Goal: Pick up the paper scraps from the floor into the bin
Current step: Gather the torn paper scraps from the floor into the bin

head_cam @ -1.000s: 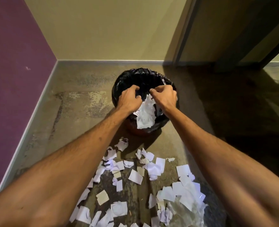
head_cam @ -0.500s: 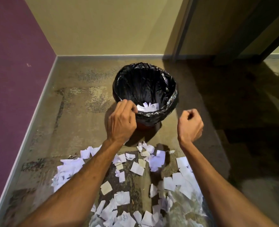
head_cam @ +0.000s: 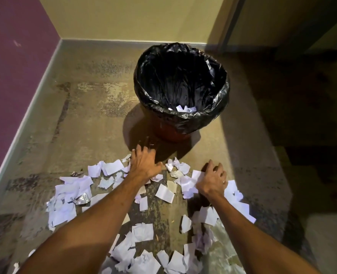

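The floor [head_cam: 96, 119] is rough and mottled, and that is the first hazard. Flat paper lies tight on it, so fingers may slide over a piece rather than lift it.

The bin [head_cam: 183, 118] stands at twelve o'clock from the hands, well apart from them. Its black liner [head_cam: 220, 99] is folded loosely over the rim, and a few white bits lie low inside at its six o'clock. A handful carried that far could shed pieces on the way. A careless knock could tip the bin or drag the liner in.

The scraps [head_cam: 112, 168] spread in a wide band from nine o'clock through six to about four. So many are on the floor that the job looks barely begun. Light ones may flutter off if swept fast.

The left hand [head_cam: 143, 165] lies palm down at the band's far edge, fingers splayed wide, holding nothing that I can see. Raking from there toward six o'clock should gather paper; a push the other way would scatter it toward the bin's foot.

The right hand [head_cam: 213, 180], at three o'clock of the left, has its fingers bent down onto a white piece. Whether it has pinched that piece I cannot tell. A weak pinch would drop it short of the rim.

A crumpled foil [head_cam: 82, 199] bit sits at nine o'clock among the white. It is not paper, and might be swept along by mistake.
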`<state>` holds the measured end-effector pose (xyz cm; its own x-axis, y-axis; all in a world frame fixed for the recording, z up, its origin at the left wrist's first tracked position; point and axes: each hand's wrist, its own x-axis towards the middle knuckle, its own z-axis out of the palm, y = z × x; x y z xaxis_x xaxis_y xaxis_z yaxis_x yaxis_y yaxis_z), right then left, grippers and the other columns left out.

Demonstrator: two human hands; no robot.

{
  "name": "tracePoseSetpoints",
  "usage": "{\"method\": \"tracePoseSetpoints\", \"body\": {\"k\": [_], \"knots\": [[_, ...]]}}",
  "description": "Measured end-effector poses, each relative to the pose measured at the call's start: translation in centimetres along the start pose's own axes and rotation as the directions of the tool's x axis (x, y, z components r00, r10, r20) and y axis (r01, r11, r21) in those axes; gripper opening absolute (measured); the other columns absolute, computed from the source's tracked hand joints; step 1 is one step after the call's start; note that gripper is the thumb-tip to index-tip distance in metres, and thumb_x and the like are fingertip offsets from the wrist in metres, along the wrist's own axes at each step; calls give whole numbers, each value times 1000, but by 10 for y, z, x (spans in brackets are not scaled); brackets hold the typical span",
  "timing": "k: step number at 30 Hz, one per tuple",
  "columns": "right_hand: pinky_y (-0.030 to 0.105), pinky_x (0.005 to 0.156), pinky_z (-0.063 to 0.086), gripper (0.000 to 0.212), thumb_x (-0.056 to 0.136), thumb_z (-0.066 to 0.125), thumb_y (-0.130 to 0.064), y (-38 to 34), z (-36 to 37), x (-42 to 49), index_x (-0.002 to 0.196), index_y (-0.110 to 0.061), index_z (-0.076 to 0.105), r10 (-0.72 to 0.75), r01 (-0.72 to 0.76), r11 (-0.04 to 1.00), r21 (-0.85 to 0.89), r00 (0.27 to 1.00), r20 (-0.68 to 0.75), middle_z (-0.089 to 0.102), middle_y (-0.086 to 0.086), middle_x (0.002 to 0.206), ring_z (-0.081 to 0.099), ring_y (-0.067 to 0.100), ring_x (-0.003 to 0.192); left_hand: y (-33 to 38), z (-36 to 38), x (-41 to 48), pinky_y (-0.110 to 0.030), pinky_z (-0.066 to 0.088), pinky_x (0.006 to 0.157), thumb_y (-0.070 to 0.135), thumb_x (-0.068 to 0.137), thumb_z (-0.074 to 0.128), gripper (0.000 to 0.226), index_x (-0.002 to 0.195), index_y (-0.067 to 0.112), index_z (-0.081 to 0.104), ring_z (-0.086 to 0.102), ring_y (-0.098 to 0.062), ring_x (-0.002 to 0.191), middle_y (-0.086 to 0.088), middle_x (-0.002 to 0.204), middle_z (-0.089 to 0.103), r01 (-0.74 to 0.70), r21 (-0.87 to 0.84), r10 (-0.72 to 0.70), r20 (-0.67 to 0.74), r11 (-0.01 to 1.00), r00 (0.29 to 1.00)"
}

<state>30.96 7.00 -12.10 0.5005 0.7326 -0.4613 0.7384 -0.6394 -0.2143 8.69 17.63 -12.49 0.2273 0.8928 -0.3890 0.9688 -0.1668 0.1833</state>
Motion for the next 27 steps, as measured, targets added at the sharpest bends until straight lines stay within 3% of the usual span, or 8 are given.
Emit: {"method": "tracePoseSetpoints", "body": {"k": [4, 7, 10, 14, 18, 21, 25, 27], "knots": [[52, 115, 47, 87, 85, 83, -25, -1, 10, -1, 156, -21, 31, -87, 88, 996, -30, 995, 52, 34, 19, 157, 38, 43, 143, 1, 17, 4, -52, 29, 124, 48, 100, 56, 64, 154, 16, 44, 31, -39, 149, -16, 159, 40, -10, -49, 17, 154, 999, 988], [44, 105, 50, 71, 93, 76, -25, -16, 19, -11, 152, -22, 36, -165, 165, 985, -40, 986, 6, 38, 17, 152, 42, 37, 135, 4, 33, -17, -51, 35, 121, 39, 101, 59, 65, 159, 24, 35, 29, -33, 152, -9, 166, 32, -99, -128, 112, 104, 987, 988], [44, 105, 52, 66, 99, 67, -34, -30, 24, -24, 155, -28, 33, -269, 270, 963, -10, 962, 46, 35, 14, 152, 43, 34, 136, 8, 45, -45, -51, 31, 124, 47, 101, 60, 76, 165, 36, 22, 18, -29, 159, 2, 175, 16, -167, -172, 185, 94, 971, 978], [41, 111, 51, 79, 96, 74, -29, -34, 28, -40, 162, -27, 30, -391, 407, 912, -44, 897, 208, 27, 9, 157, 40, 29, 141, 8, 51, -73, -47, 30, 125, 69, 90, 64, 97, 166, 34, 15, 18, -27, 158, 3, 175, 13, -201, -85, 210, 107, 976, 972], [42, 108, 55, 72, 95, 74, -28, -27, 30, -52, 158, -28, 39, -435, 458, 888, -31, 861, 262, 29, 4, 156, 47, 26, 140, 2, 52, -90, -49, 32, 123, 62, 87, 72, 99, 164, 30, 19, 24, -30, 156, -3, 172, 17, -220, 47, 211, 145, 974, 967], [35, 103, 57, 94, 87, 79, -20, -19, 22, -47, 165, -29, 27, -431, 462, 885, -61, 862, 267, 30, 7, 159, 49, 24, 135, -3, 56, -93, -47, 35, 122, 52, 86, 79, 101, 163, 28, 19, 27, -31, 155, -5, 170, 20, -206, 69, 194, 154, 976, 969], [50, 108, 55, 142, 61, 97, -55, -15, 18, -33, 167, -38, 4, -366, 431, 889, -158, 873, 321, 25, 13, 160, 49, 35, 138, -1, 57, -89, -43, 45, 114, 44, 82, 86, 108, 163, 33, 15, 35, -30, 148, -5, 165, 27, -218, 49, 211, 119, 975, 970], [50, 109, 54, 155, 53, 101, -56, -19, 27, -30, 166, -43, -4, -364, 445, 876, -187, 863, 351, 20, 14, 163, 50, 39, 139, 0, 56, -87, -42, 48, 111, 42, 82, 86, 108, 164, 35, 15, 35, -31, 146, -5, 163, 28, -222, 43, 215, 125, 974, 968]]}}
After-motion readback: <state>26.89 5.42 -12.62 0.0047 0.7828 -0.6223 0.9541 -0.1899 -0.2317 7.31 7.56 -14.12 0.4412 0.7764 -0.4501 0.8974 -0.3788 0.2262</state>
